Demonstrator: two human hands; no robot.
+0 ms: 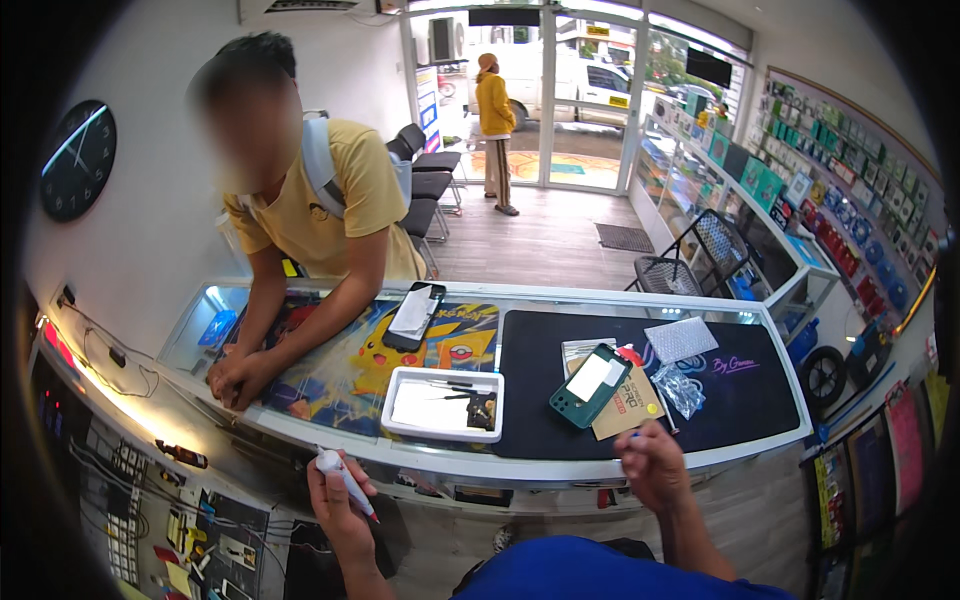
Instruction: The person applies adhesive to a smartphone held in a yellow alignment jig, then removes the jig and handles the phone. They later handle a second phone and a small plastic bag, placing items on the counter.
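Observation:
My left hand [343,515] is closed around a white tube [342,474] with a red tip, held in front of the counter's near edge. My right hand [655,468] is closed in a pinch by the counter's front edge; a small bluish bit shows at its fingertips, too small to name. Just beyond it, a dark green phone or phone case [573,408] with a white sheet on it rests on a brown cardboard package [640,396]. A crumpled clear plastic bag [681,390] and bubble wrap [682,341] lie to their right on a black mat [760,415].
Left of the mat, a white tray [440,435] holds small tools and dark parts. A black phone [402,343] with white paper on it lies behind. Across the glass counter [560,293], a person in yellow [345,190] leans with hands joined. Behind me on the left is a cluttered workbench [215,545].

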